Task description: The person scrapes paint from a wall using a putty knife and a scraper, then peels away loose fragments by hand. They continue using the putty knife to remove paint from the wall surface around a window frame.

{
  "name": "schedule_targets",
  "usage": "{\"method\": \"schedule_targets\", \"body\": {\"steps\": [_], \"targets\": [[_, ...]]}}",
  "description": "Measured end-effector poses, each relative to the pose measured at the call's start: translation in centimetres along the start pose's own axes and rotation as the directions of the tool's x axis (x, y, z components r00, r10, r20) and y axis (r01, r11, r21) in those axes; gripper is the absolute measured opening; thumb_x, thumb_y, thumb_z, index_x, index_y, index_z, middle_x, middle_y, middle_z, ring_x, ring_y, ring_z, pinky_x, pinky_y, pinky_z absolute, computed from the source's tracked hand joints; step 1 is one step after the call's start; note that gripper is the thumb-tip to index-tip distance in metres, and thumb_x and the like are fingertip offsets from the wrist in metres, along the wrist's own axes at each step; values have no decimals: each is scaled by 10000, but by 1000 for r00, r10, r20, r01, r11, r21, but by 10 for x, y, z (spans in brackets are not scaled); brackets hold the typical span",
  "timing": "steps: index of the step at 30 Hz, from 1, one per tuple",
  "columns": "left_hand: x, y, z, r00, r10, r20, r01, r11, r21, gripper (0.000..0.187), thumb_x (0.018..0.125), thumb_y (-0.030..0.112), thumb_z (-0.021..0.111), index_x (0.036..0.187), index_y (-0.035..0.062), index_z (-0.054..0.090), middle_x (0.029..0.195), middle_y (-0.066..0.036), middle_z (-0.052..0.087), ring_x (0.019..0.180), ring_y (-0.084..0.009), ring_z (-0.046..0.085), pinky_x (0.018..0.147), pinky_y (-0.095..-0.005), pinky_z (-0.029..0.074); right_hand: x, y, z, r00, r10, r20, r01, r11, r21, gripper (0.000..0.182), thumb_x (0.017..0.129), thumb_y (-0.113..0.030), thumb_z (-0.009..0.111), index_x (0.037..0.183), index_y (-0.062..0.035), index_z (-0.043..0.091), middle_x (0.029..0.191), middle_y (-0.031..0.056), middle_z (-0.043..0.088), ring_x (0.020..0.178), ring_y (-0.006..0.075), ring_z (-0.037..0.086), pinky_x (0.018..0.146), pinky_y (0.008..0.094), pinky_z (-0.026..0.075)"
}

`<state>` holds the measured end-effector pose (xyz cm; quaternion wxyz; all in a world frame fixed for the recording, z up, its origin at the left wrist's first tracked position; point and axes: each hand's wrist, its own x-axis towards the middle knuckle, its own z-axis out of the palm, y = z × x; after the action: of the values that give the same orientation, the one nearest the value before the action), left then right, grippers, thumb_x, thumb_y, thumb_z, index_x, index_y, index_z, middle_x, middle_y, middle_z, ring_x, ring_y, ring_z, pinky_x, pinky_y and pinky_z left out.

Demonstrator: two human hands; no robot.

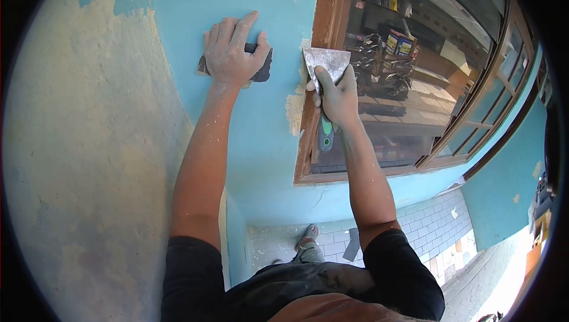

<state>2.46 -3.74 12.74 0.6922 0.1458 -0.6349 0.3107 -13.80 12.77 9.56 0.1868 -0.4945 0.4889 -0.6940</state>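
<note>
My left hand point(230, 55) lies over a dark piece of sandpaper point(261, 73) and holds it against the light blue wall point(267, 126). Most of the sheet is hidden under the palm; its dark edge shows at the right and a paler corner at the left. In my right hand point(339, 96) is a putty knife point(326, 61) with a wide, stained metal blade pointing up and a grey-green handle. The thumb presses on the blade, which overlaps the brown window frame point(307, 144). Pale dust coats both hands.
Bare plaster point(89, 144) covers the wall on the left, with patches of peeled paint point(294, 111) beside the frame. Window glass point(403, 91) reflects the street and parked motorbikes. Below, a grey sheet point(352, 245) lies on the paved floor point(432, 227) near my foot point(308, 234).
</note>
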Motion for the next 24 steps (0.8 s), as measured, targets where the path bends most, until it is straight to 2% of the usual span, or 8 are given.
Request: {"method": "schedule_targets", "body": {"steps": [5,8,10,12,16,22,23,24], "targets": [[1,0,1,1000,-3,6,3,1000,7,411,764,220,760,1169,161,718,915,-12,593,830,-205,577,743,-379,425,25,-31,8,998,-60,-21,60,998,9,268,1043,-198,598,1084,-30,393,763,83,670,483,87,549,404,238,446],[2,-1,-1,1000,2,3,-2,1000,-21,408,762,217,761,1163,158,718,911,-16,595,828,-206,581,738,-380,424,16,-21,2,996,-84,10,84,996,-13,258,1044,-206,598,1084,-42,403,769,77,675,486,86,553,413,241,452],[2,0,-1,1000,0,-3,0,1000,-15,409,760,214,762,1162,157,717,910,-16,595,827,-205,582,738,-380,425,-1,-2,-4,998,40,-39,-41,998,-41,241,1047,-198,590,1081,-44,407,769,81,675,486,91,557,412,239,451],[4,1,-1,1000,5,-8,-5,1000,-10,409,757,211,764,1160,156,716,908,-17,596,826,-205,583,737,-380,425,2,-2,-1,999,-33,-35,32,999,-14,232,1048,-186,584,1084,-45,404,767,83,672,485,96,562,407,241,448],[2,1,-1,1000,-13,1,13,1000,2,410,758,216,765,1161,158,716,901,-16,595,825,-206,583,736,-380,428,23,-26,3,999,-39,-27,40,999,37,241,1043,-173,590,1090,-46,391,766,87,676,475,101,556,399,249,442],[1,3,-2,1000,-19,-3,19,1000,4,409,762,219,764,1163,157,715,908,-16,595,834,-210,583,751,-382,435,-4,-5,-1,997,63,-51,-63,998,14,222,1044,-167,582,1093,-35,411,770,94,677,470,102,549,393,253,439],[2,4,-1,1000,-23,7,23,1000,8,410,763,220,764,1165,157,715,911,-16,594,835,-211,581,755,-382,436,6,-5,-3,1000,-8,-8,8,1000,15,218,1041,-156,582,1097,-23,419,765,92,673,466,101,545,391,250,439],[2,3,-1,1000,-17,14,17,1000,6,410,763,220,764,1165,157,715,911,-16,594,835,-211,581,755,-382,436,15,-12,0,1000,-4,-13,4,1000,22,218,1041,-156,582,1097,-23,419,765,92,673,466,101,545,391,250,439]]}}
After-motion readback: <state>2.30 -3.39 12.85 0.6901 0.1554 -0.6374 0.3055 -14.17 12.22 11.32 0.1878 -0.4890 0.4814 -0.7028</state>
